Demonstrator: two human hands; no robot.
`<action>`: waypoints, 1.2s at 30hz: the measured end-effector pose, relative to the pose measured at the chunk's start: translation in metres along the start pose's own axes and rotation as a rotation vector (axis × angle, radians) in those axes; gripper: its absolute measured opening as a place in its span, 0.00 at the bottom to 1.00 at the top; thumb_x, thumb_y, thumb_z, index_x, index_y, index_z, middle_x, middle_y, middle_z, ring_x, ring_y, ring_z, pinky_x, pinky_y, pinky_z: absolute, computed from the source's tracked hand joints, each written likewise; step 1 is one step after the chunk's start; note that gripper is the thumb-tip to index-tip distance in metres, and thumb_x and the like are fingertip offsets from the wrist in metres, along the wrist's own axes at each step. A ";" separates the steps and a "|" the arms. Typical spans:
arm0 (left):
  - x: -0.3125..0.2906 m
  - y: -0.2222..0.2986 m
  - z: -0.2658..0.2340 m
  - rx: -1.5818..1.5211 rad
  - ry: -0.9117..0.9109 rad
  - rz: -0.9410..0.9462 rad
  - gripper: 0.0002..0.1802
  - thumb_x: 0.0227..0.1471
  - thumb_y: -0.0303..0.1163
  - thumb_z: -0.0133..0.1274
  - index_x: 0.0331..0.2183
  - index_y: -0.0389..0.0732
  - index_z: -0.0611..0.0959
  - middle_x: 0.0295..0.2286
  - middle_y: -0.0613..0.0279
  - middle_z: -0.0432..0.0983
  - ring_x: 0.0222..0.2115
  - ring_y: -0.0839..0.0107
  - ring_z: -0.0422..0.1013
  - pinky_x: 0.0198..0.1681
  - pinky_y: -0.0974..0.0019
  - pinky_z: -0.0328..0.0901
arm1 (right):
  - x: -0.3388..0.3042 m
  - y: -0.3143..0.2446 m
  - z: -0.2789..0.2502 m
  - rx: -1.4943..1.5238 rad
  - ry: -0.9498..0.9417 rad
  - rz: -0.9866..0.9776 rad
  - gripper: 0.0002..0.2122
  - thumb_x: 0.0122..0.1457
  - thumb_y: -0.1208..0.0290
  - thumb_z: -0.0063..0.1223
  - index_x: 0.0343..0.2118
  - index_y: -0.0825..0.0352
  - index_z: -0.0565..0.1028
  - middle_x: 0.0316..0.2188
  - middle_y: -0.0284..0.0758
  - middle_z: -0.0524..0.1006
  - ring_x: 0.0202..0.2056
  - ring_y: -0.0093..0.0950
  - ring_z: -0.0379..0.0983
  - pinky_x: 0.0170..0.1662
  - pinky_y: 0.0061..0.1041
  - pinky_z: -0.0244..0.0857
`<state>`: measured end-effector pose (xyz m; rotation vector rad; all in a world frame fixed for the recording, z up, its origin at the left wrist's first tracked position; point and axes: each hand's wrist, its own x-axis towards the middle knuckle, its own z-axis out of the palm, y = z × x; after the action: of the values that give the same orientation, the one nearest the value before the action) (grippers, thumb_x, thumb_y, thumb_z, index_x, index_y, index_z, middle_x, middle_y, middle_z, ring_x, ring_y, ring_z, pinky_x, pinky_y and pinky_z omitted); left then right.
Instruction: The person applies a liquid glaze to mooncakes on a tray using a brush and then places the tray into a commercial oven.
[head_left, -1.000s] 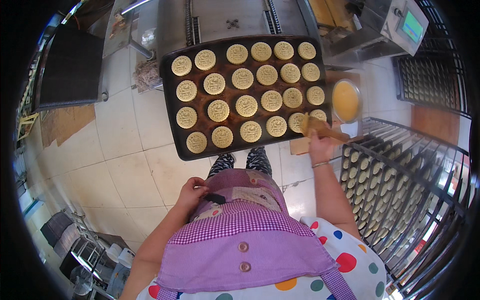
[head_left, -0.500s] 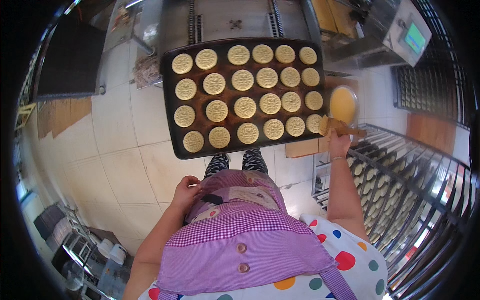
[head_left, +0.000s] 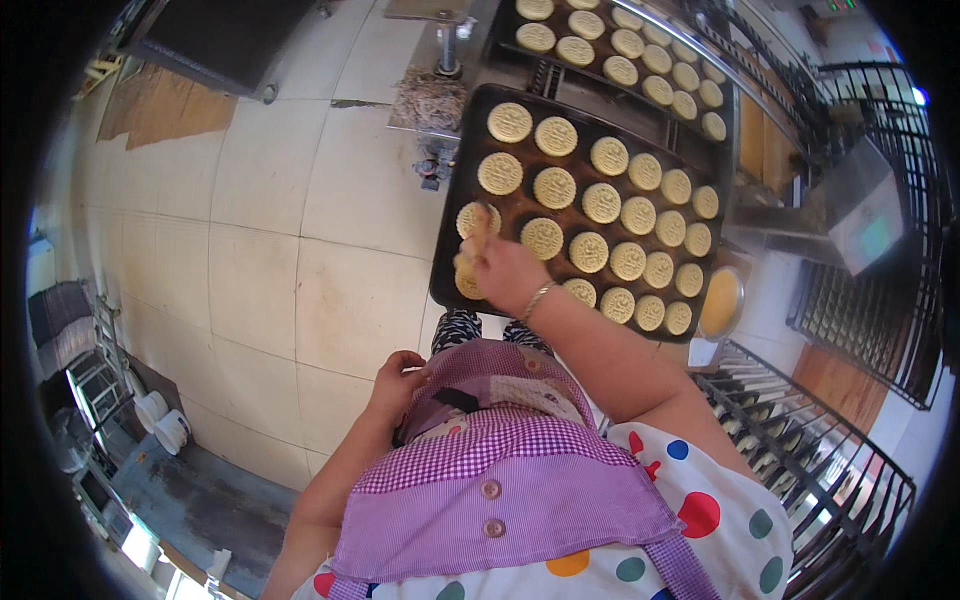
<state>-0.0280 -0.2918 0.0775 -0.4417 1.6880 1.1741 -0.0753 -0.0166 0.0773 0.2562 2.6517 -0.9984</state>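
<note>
A wooden brush [head_left: 483, 228], blurred and partly covered by the fingers, lies over the left end of a dark baking tray [head_left: 571, 220]; whether it touches a pastry cannot be told. The right hand [head_left: 510, 273] grasps this brush, its wrist ringed by a bracelet [head_left: 538, 301] and its forearm crossing the tray's near edge. The tray bears round, stamped pastries [head_left: 601, 203] in four rows, those at the near left being partly hidden by the hand and brush. The left hand [head_left: 400, 382] is released, its fingers loosely bent, in front of the left side of a purple apron [head_left: 500, 470] and well apart from the tray. Just beside the tray's right end stands a bowl [head_left: 742, 300] with yellow-orange contents. On the far side, a second tray [head_left: 601, 52] carries similar pastries, and a metal frame [head_left: 620, 105] shows between the two trays. At the near right is a rack [head_left: 800, 440] of dark bars; farther right, a pale panel [head_left: 866, 215] stands tilted. Light floor tiles [head_left: 250, 260] extend to the left, where a brown sheet [head_left: 170, 105] lies on the far part.
</note>
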 end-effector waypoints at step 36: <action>0.051 0.054 0.127 -0.511 -0.149 -0.124 0.19 0.51 0.23 0.49 0.45 0.38 0.65 0.39 0.56 0.67 0.38 0.64 0.70 0.41 0.63 0.69 | -0.017 0.100 -0.082 0.095 0.248 0.083 0.13 0.60 0.61 0.40 0.43 0.57 0.73 0.30 0.45 0.76 0.31 0.47 0.73 0.35 0.40 0.68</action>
<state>-0.0252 -0.1467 0.0548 -0.7406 1.2051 1.5043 -0.0503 0.1110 0.0804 0.5387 2.7872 -1.1333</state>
